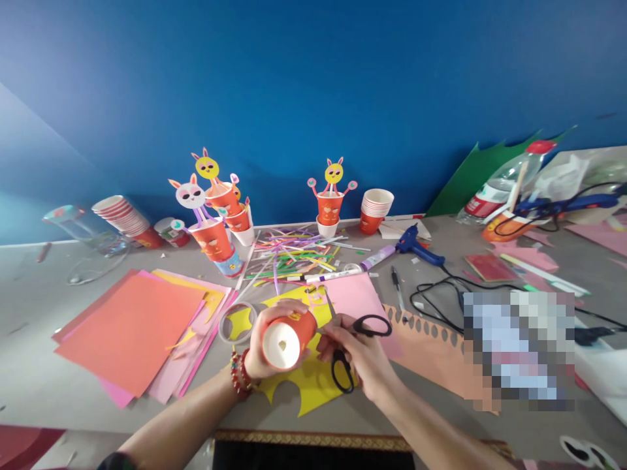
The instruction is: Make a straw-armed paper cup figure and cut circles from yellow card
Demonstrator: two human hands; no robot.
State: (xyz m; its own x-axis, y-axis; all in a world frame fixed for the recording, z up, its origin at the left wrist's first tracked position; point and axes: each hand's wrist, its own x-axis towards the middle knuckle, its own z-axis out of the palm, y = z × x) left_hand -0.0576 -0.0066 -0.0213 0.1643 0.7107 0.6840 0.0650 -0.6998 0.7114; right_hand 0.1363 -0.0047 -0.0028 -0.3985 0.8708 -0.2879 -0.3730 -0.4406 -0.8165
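Note:
My left hand is wrapped round an orange paper cup lying on its side, its white base with a small hole facing me. My right hand grips black-handled scissors right beside the cup, the blades pointing toward the cup's side. Both hands hover just above a yellow cut paper sheet on the grey table. A beaded bracelet sits on my left wrist.
Orange and pink paper sheets lie at left, a tape ring beside them. Finished bunny cups and cup stacks stand at the back, with coloured strips. A blue glue gun, cables and a bottle are at right.

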